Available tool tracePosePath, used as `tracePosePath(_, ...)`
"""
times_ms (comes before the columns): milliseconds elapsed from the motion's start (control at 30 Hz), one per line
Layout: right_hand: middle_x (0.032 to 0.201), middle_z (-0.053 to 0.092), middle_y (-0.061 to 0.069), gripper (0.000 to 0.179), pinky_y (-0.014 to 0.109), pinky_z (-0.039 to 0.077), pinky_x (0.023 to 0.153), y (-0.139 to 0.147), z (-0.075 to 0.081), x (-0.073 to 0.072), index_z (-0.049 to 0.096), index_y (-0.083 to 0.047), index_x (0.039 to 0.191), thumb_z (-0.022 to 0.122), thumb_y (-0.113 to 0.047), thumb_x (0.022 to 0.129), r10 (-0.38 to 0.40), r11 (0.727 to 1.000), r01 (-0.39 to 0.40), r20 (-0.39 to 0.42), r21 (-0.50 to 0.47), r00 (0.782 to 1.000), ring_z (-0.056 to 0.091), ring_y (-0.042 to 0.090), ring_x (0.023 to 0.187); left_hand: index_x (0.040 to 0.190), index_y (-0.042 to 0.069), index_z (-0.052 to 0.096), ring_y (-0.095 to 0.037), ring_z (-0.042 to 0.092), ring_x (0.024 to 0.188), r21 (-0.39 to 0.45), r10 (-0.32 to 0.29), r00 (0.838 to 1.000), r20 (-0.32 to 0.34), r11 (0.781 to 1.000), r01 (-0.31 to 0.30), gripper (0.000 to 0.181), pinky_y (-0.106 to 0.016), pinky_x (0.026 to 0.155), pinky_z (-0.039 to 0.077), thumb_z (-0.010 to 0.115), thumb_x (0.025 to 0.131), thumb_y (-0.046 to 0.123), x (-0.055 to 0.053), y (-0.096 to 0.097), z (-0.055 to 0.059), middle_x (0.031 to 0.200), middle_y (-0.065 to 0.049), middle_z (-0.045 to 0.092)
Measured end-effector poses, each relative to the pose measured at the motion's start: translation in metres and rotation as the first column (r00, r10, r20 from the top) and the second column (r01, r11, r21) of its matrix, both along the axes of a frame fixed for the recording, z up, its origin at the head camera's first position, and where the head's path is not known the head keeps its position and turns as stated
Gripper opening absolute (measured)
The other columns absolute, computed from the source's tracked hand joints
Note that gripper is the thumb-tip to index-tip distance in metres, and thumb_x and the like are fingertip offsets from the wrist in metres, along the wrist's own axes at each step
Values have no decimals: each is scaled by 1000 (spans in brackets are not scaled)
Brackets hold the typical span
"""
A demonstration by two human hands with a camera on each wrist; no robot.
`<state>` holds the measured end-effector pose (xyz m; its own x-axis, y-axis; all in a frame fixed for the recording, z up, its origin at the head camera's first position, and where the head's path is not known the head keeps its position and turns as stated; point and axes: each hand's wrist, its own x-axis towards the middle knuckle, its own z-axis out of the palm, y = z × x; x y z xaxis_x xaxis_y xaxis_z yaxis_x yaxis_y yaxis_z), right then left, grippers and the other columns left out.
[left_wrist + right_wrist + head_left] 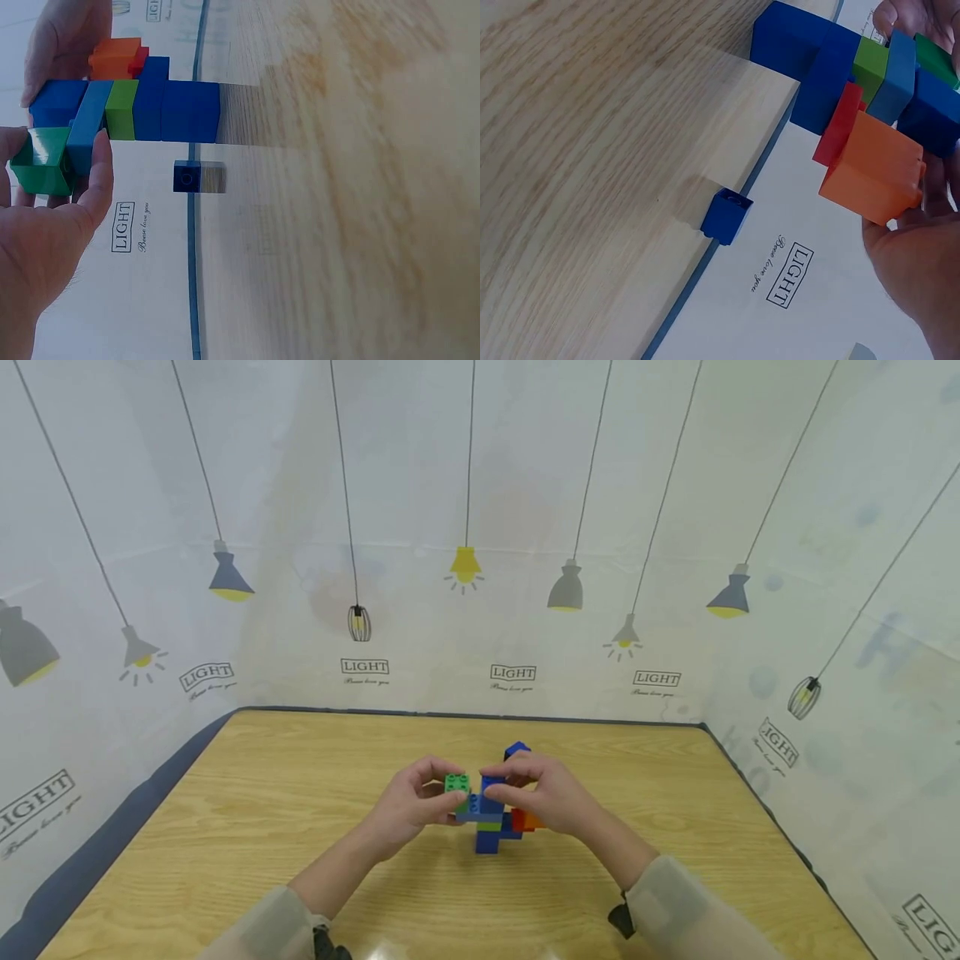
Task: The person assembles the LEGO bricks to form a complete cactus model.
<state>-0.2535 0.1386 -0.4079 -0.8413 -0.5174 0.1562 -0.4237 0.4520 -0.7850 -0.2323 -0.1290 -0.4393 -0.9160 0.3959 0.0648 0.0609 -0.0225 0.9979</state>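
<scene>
A stack of toy building bricks stands on the wooden table between both hands. Its bottom is a dark blue brick [487, 842], with a lime green brick [121, 110] higher up under a long lighter blue brick [89, 127]. My left hand [405, 803] pinches a green brick [457, 782] at the left end of that long brick. At its right end my right hand [558, 795] holds an upright blue brick [491, 797] between thumb and fingers. Below the right hand, a red brick [840, 126] and an orange brick [874, 166] jut out to the side.
A loose small blue brick [727, 216] lies on the table [300, 777] behind the stack, partly hidden by the right hand in the head view. A pale cloth backdrop [420, 485] printed with lamps surrounds the table's back and sides.
</scene>
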Motion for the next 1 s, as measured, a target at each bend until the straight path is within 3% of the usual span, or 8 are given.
tracePosePath(500, 112, 73, 2, 38, 28, 63, 85, -2, 2, -2, 79, -18, 135, 77, -40, 104, -11, 1000, 10, 42, 28, 999, 67, 19, 106, 136, 3, 59, -22, 71, 113, 9, -9, 1000, -1, 1000, 9, 36, -42, 93, 69, 74, 106, 16, 0, -1, -2, 131, -11, 62)
tracePosePath(700, 113, 74, 1, 35, 33, 63, 87, -3, 2, -4, 80, -19, 133, 79, -37, 103, -5, 1000, 5, 82, -2, 997, 65, 23, 112, 136, 3, 59, -22, 71, 113, 13, -7, 1000, 0, 1000, 7, 37, -41, 93, 69, 75, 106, 16, -1, -1, -2, 131, -11, 62)
tracePosePath(1000, 116, 75, 0, 39, 46, 56, 103, -1, -3, -3, 78, -13, 135, 77, -36, 105, 2, 1000, -2, 26, -23, 1000, 63, 23, 116, 137, 3, 59, -22, 71, 114, 15, -9, 1000, 6, 1000, 8, 37, -40, 93, 69, 75, 106, 16, -1, 0, -2, 132, -12, 62)
